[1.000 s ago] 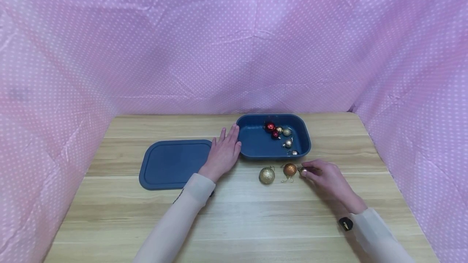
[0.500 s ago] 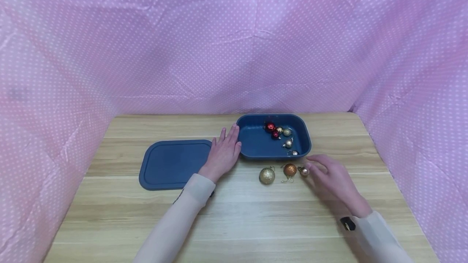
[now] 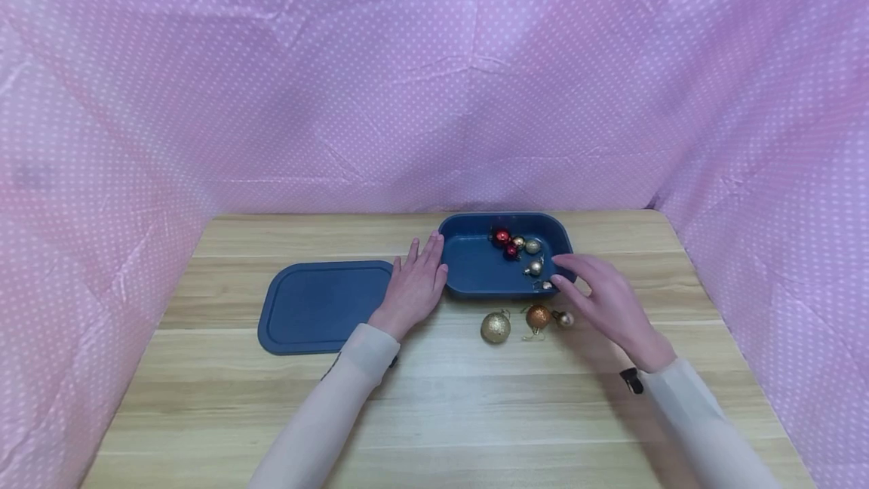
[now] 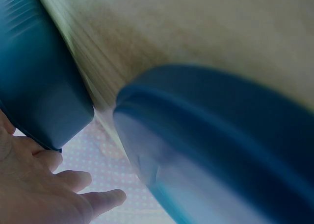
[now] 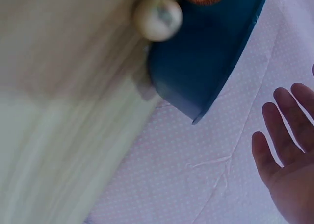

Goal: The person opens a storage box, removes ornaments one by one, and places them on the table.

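My left hand [image 3: 416, 281] lies with straight, spread fingers against the left side of the blue box [image 3: 468, 292]. In the left wrist view its fingertips meet the box wall. My right hand [image 3: 609, 300] is over the box's right rim, thumb and forefinger apart and nothing seen between them. Its fingers [image 5: 280, 128] are extended in the right wrist view. Inside the box lie several small baubles, among them a red bauble [image 3: 501, 237] and a pale gold bauble [image 3: 535, 268]. On the table before it sit a gold glitter bauble [image 3: 495, 327], an orange bauble [image 3: 538, 316] and a small champagne bauble [image 3: 566, 319].
A flat blue lid [image 3: 326, 308] lies on the wooden table [image 3: 434, 421] to the left, partly behind my left hand. Pink dotted cloth [image 3: 434, 96] hangs round the back and sides of the table.
My right hand was at the small champagne bauble, then let go of it and rose forward to the box's right rim. That bauble stays beside the orange one. My left hand keeps its place.
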Demonstrator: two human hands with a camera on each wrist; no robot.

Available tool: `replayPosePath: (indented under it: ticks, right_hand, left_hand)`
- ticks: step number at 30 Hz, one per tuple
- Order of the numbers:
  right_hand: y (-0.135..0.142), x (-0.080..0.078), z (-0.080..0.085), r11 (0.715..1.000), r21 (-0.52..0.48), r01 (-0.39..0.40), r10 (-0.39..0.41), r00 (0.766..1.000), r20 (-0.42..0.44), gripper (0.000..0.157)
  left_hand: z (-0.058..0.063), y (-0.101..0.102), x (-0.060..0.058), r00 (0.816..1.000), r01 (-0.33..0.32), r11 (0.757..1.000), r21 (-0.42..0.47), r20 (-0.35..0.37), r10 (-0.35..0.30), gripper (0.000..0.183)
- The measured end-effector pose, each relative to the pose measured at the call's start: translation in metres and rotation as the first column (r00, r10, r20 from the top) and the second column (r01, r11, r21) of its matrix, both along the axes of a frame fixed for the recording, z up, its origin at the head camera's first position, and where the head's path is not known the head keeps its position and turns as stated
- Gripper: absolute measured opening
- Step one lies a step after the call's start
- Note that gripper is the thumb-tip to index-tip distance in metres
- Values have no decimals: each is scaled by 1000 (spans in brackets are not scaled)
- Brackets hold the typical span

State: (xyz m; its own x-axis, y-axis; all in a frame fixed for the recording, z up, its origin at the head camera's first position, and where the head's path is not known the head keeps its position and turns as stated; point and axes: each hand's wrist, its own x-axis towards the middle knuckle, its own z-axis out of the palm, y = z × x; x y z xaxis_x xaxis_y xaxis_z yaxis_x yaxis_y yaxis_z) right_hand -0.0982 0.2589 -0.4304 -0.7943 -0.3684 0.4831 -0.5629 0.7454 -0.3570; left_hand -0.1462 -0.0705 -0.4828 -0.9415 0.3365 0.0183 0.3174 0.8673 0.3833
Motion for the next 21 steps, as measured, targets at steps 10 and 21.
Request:
replayPosePath:
  ticks: [10, 21]
  right_hand:
    - [-13, -35, 6, 987, 126, -104, 97, 994, 58, 46]
    - [-20, -63, 2, 944, 279, -174, 125, 975, 186, 59]
  left_hand:
    - [-2, -1, 0, 1000, 2, 1000, 2, -4, -2, 60]
    - [-2, -1, 0, 1000, 5, 1000, 4, -7, -5, 60]
